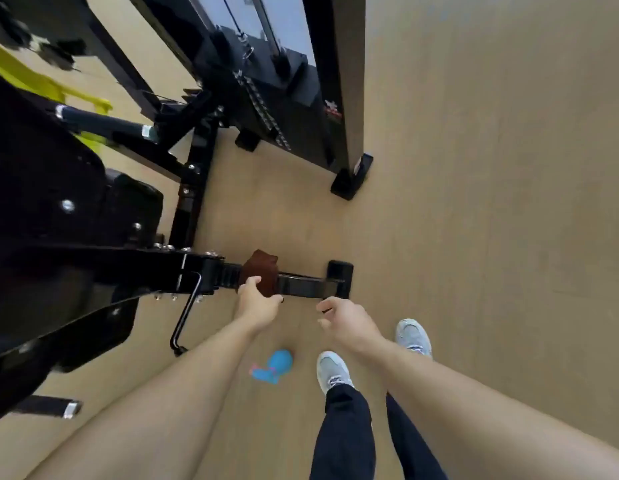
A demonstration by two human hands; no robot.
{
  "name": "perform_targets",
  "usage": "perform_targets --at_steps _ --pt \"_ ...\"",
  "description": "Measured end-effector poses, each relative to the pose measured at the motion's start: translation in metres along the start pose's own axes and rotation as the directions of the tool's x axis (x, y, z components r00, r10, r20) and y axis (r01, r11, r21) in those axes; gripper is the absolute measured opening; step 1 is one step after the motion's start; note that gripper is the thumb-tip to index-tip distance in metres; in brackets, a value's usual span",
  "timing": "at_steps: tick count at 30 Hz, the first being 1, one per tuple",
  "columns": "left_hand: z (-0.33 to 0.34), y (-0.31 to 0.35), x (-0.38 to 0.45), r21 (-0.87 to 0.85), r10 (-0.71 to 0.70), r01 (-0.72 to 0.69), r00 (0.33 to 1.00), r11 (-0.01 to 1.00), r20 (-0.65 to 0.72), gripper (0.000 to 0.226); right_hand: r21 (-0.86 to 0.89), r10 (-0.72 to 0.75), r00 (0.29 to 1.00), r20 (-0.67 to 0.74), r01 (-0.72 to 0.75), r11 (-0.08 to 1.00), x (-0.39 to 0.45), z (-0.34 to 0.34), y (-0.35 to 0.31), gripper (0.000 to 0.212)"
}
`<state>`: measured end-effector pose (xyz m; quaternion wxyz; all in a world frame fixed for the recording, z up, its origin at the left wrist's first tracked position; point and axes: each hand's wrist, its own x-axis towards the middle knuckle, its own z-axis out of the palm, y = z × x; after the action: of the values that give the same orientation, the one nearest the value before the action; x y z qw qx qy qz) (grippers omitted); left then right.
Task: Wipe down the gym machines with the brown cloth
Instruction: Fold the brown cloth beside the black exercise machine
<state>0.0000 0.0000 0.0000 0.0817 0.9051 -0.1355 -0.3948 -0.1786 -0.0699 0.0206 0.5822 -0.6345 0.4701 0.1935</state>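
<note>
The left hand point(257, 304) grips the cloth point(260, 273), draped over the bar point(301, 285) just beyond its fingers. The right hand point(346, 315) hangs beside, loosely curled, holding nothing. A blue bottle point(275, 367) lies behind them near the shoes point(334, 370).

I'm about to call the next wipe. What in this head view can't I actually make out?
- Bar surface under the brown cloth: covered by the cloth and the left hand, so clean or dirty is unknown.
- Right hand: fingertips blurred; contact with the black bar unclear.
- Blue object on the floor: blurred, partly behind the left forearm; unidentifiable.
- Seat pad: cut off by the left edge.
- Red label on the weight-stack frame: too small to read.
</note>
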Motion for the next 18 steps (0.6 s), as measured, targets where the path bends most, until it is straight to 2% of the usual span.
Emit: perform_targets --at_steps 3,7,10,12,14,16,18 --pt "0.022 -0.007 0.052 0.088 -0.009 0.021 0.99 0.996 -0.138 0.074 0.022 -0.022 0.999 0.03 0.021 1.0 0.039 0.015 0.03 0.034" --pt "0.044 -0.018 0.106 0.322 -0.014 0.117 0.952 0.939 -0.305 0.079 0.073 -0.001 0.999 0.05 -0.003 0.997 0.063 0.043 0.082 0.029" --pt "0.044 -0.021 0.121 0.448 0.062 0.094 0.945 0.889 -0.321 0.064 0.093 0.059 0.995 0.077 -0.066 0.993 0.061 0.056 0.113 0.025" --pt "0.038 -0.019 0.115 0.406 0.079 0.036 0.961 0.913 -0.263 0.049 0.105 0.098 0.992 0.083 -0.107 0.989 0.049 0.06 0.121 0.025" --pt "0.035 -0.015 0.094 0.275 0.031 0.025 0.98 0.961 -0.197 0.038 0.126 0.127 0.988 0.084 -0.137 0.983 0.037 0.055 0.118 0.025" --pt "0.039 -0.01 0.061 0.057 -0.016 0.023 0.993 0.998 -0.118 0.03 0.187 0.143 0.987 0.072 -0.154 0.97 0.024 0.04 0.105 0.022" --pt "0.039 -0.004 0.013 -0.191 -0.019 0.017 1.0 0.981 -0.011 0.026 0.312 0.156 0.988 0.013 -0.153 0.938 0.003 0.014 0.084 0.023"
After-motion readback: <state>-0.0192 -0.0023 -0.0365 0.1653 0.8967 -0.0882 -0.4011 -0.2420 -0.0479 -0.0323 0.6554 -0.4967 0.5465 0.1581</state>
